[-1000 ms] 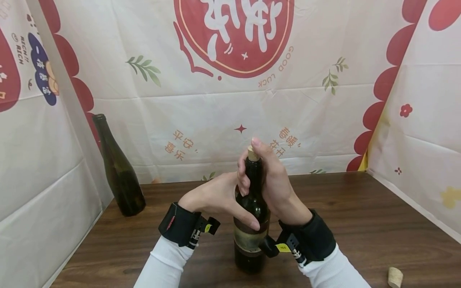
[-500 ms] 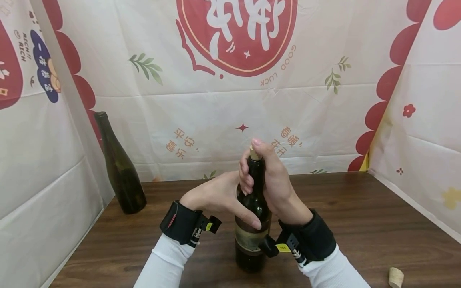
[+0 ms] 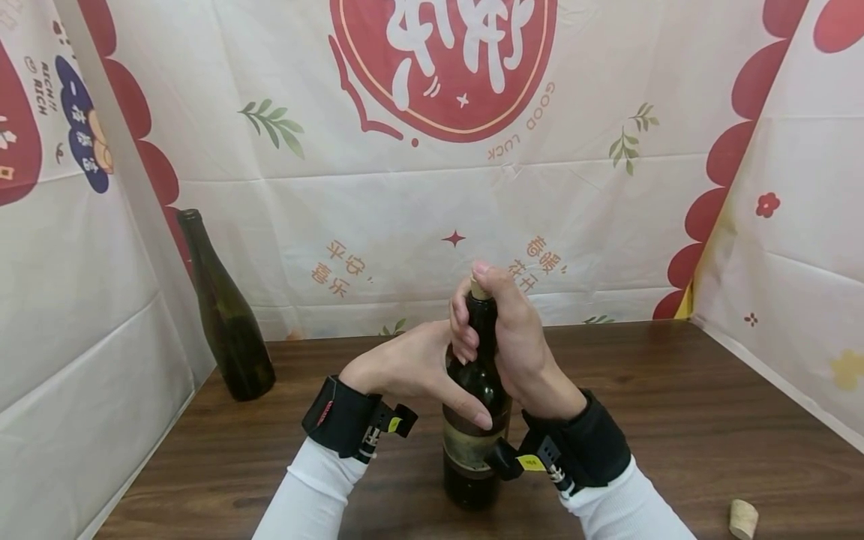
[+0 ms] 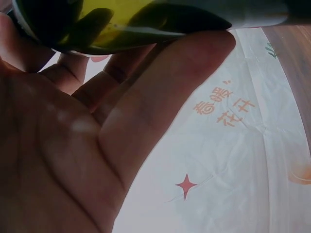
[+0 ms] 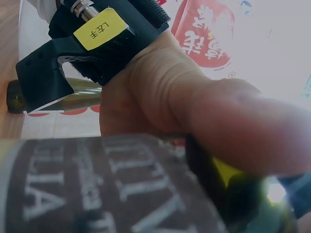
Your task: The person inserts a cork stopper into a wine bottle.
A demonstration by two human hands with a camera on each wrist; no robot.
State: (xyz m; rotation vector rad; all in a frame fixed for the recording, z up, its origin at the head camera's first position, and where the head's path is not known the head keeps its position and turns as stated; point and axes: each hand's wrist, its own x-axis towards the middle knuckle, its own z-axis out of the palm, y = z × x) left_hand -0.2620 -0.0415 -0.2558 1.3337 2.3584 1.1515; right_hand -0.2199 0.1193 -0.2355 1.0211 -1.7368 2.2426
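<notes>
A dark green wine bottle (image 3: pixel 472 487) stands upright on the table in front of me. A pale cork (image 3: pixel 479 290) sticks up from its mouth. My right hand (image 3: pixel 523 345) wraps its fingers round the neck, and its thumb presses on top of the cork. My left hand (image 3: pixel 418 367) holds the bottle at the shoulder, its thumb across the front above the label; its other fingers are hidden behind the glass in the head view. In the left wrist view that thumb lies along the glass (image 4: pixel 146 24). The right wrist view shows the lettered label (image 5: pixel 97 184) up close.
A second, uncorked green bottle (image 3: pixel 236 337) stands at the back left by the cloth wall. Another cork (image 3: pixel 743 519) sits near the front right of the wooden table (image 3: pixel 648 420). Printed cloth (image 3: pixel 405 202) encloses the back and both sides.
Slightly less of the cork shows above the bottle's mouth than before. Both hands keep their hold, and the view has shifted a little.
</notes>
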